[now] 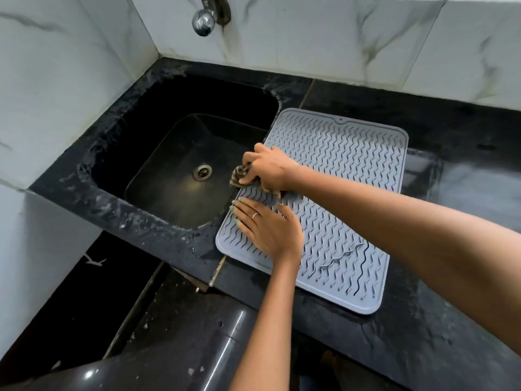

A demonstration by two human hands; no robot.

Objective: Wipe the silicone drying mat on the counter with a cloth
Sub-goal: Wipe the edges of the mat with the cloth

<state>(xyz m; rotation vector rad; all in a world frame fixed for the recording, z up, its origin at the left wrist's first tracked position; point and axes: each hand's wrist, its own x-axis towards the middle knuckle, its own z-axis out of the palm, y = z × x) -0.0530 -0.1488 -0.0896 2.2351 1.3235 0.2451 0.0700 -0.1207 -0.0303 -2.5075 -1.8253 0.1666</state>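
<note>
Mat: grey silicone drying mat (pixel 335 193) with wavy ribs, flat on the black counter (pixel 465 131), under both hands, its left edge just beside the sink (pixel 180 153).
Right hand: right hand (pixel 270 170) closed around a bunched striped cloth (pixel 239 176), pressed at the mat's left edge, beyond the left hand.
Left hand: left hand (pixel 267 230) open, palm flat on the mat, holding nothing, nearer the person.
Step in hand: wiping the sink-side edge, by the look of it.
Next move: probably sweep the cloth rightward across the ribs while the flat hand pins the mat.
</note>
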